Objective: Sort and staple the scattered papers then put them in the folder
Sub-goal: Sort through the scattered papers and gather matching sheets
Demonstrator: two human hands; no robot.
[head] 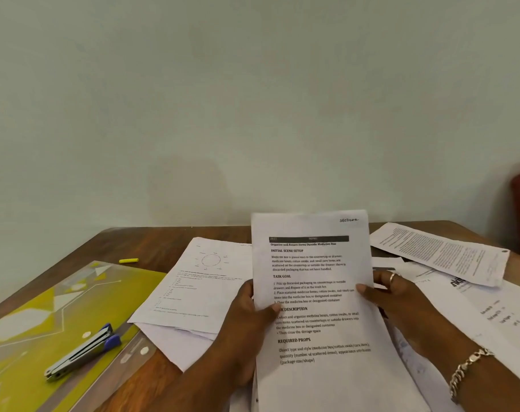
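A: Gripping the printed sheet (312,286) from both sides: left hand (250,319) with thumb over the left margin, right hand (401,304) pinching the right edge, ringed finger behind. Hands apart, sheet upright between them, lifted off the wooden table (163,248).

B: Handling?

A: Thin, light, floppy. Bends under own weight if held one-sided, so worth keeping both edges pinched mid-height. Creases and tears easily. Possibly more sheets behind the front one, cannot tell.

B: Rest of the papers?

A: Diagram page (199,281) lying on a loose pile just left of the left hand. More pages (440,251) scattered on the right, overlapping. All flat, need sliding or an edge lifted to pick up.

B: Stapler, folder?

A: Stapler (80,352) lying on the yellow folder (74,292) at far left, well apart from the hands, untouched. Folder plastic, stiffer, likely slick. Small yellow cap (129,260) beyond it. Sorting step likely, stapling not yet done.
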